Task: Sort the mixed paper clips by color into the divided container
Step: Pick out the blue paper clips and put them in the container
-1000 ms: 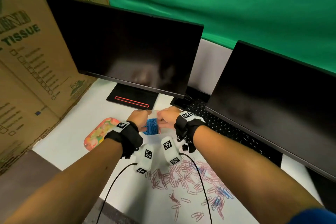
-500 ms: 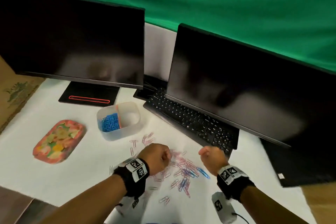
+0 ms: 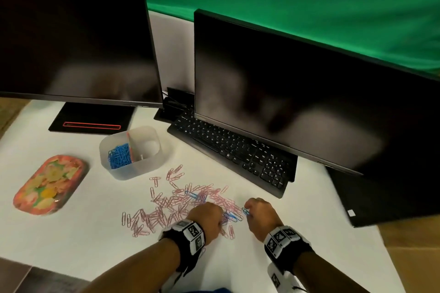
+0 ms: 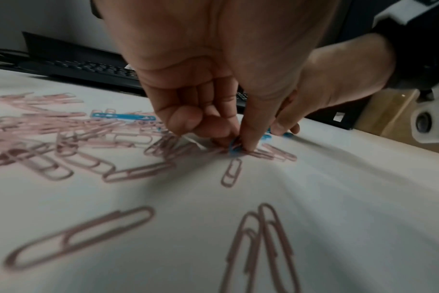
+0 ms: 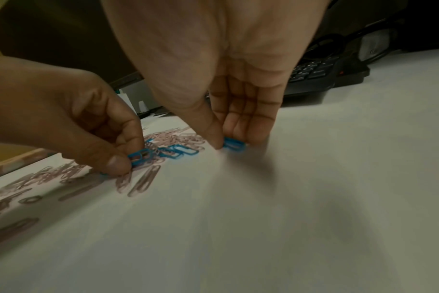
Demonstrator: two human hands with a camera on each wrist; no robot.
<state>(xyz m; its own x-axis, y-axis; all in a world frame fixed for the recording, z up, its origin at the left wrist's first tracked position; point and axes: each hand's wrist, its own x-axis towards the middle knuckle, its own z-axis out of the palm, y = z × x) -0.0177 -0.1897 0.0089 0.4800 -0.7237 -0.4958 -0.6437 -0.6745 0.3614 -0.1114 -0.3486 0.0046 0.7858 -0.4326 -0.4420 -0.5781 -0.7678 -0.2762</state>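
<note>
A heap of pink paper clips (image 3: 171, 209) with a few blue ones (image 3: 192, 195) is spread on the white table. The translucent divided container (image 3: 133, 150) stands behind it, with blue clips (image 3: 119, 156) in its left half. My left hand (image 3: 207, 219) is down on the heap and pinches a blue clip (image 4: 234, 149) between thumb and forefinger. My right hand (image 3: 259, 215) is at the heap's right edge, where thumb and fingers pinch another blue clip (image 5: 233, 145) against the table.
Two dark monitors (image 3: 71, 40) (image 3: 297, 93) and a black keyboard (image 3: 238, 152) stand close behind the clips. A colourful oval tray (image 3: 50, 183) lies at the left. The table's near edge runs just behind my wrists.
Both hands came back from the container to the heap, then dropped onto it; each now pinches a blue clip. The view has swung right and down.
</note>
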